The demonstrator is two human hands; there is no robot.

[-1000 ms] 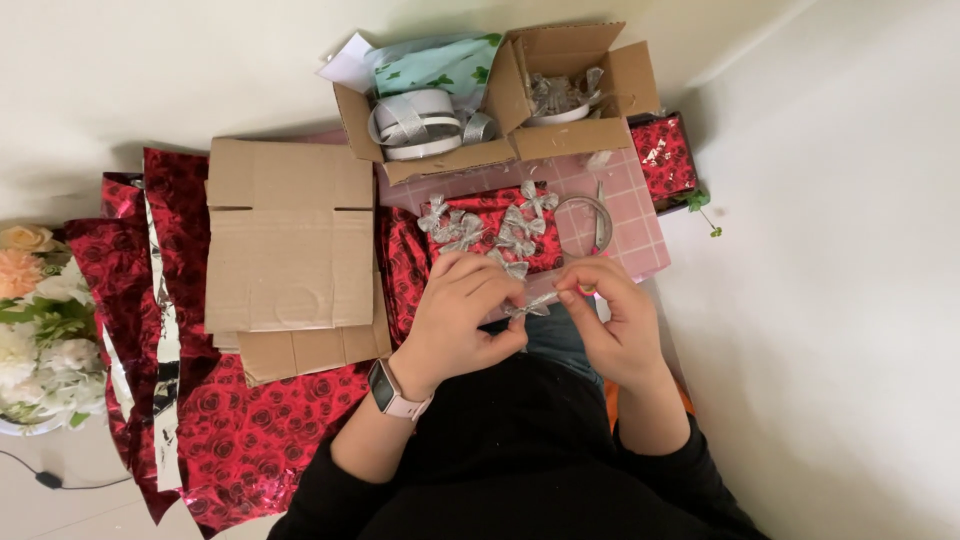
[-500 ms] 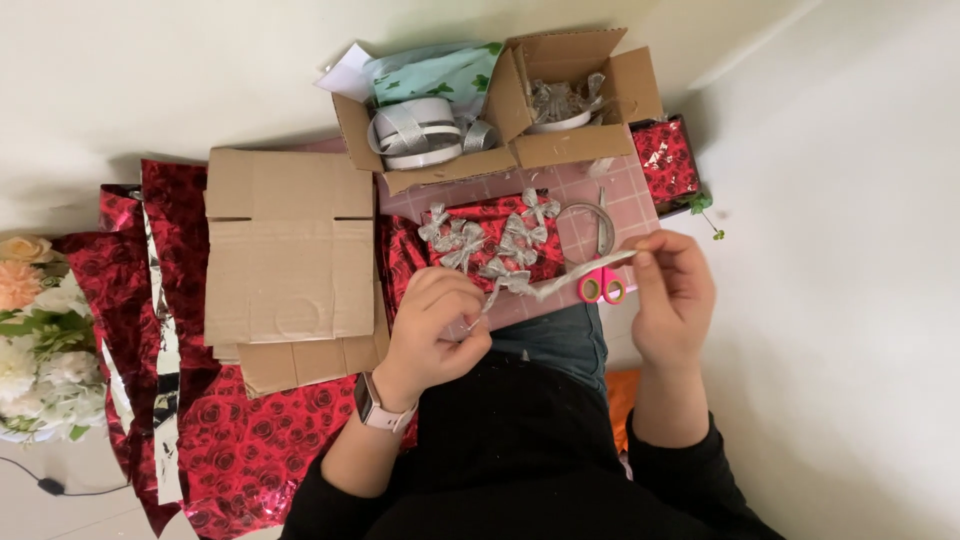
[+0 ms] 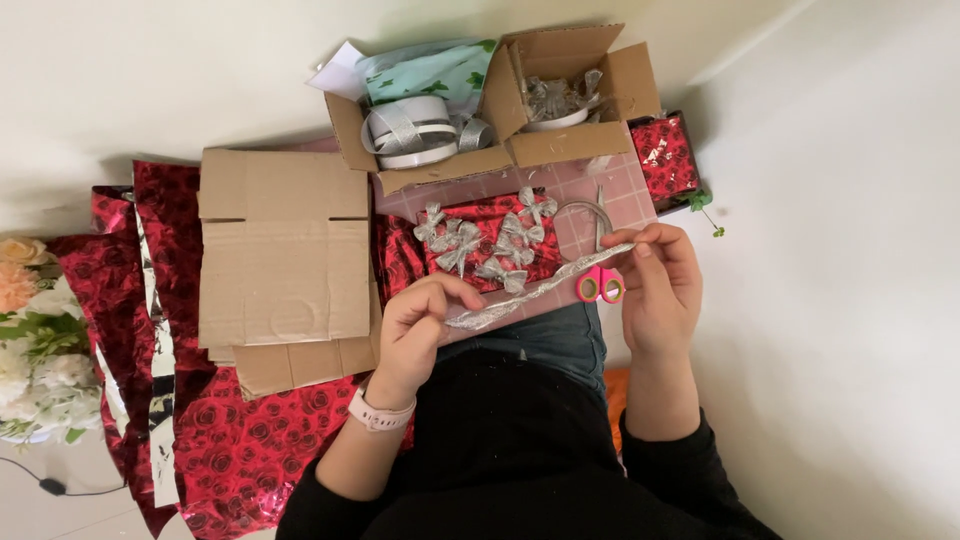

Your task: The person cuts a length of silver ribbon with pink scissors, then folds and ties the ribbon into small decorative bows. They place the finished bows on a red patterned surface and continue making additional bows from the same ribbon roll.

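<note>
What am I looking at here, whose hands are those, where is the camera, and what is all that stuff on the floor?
One camera sits on a person's head and looks straight down, so the hands are that person's own. The left hand and right hand each pinch an end of a silver ribbon strip, stretched between them. Beneath lie pink-handled scissors, finished silver bows on a pink mat, red rose-patterned foil, flattened cardboard, and an open box holding ribbon rolls.

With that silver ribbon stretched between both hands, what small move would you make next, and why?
Probably fold the silver ribbon strip into a loop: the left hand and right hand pinch its ends, and finished silver bows lie beside it.
</note>
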